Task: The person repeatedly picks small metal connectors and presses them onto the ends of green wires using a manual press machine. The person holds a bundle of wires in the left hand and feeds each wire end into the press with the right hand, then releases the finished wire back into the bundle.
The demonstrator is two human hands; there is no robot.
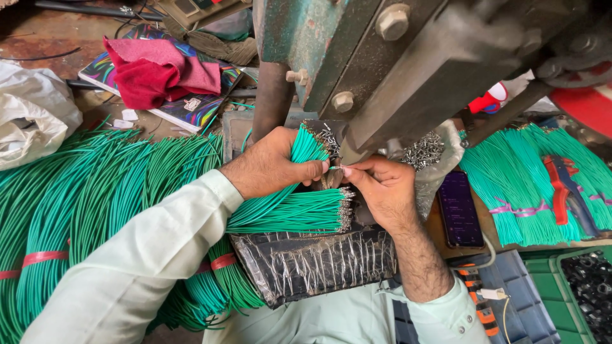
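My left hand (271,167) grips a bundle of green wires (305,148) whose bare ends point up toward a green metal press (357,57). My right hand (379,185) pinches one wire end with a small metal terminal right under the press head. A second batch of green wires (293,213) with metal terminals on their tips lies across a black taped block (312,261) below my hands. A heap of loose metal terminals (424,151) sits just right of the press.
Long green wire bundles (83,210) tied with red bands fill the left. More cut green wires (529,185) with an orange tool (561,191) lie right. A phone (460,210), a blue crate (510,299), a red cloth (156,73) and a white bag (32,111) surround.
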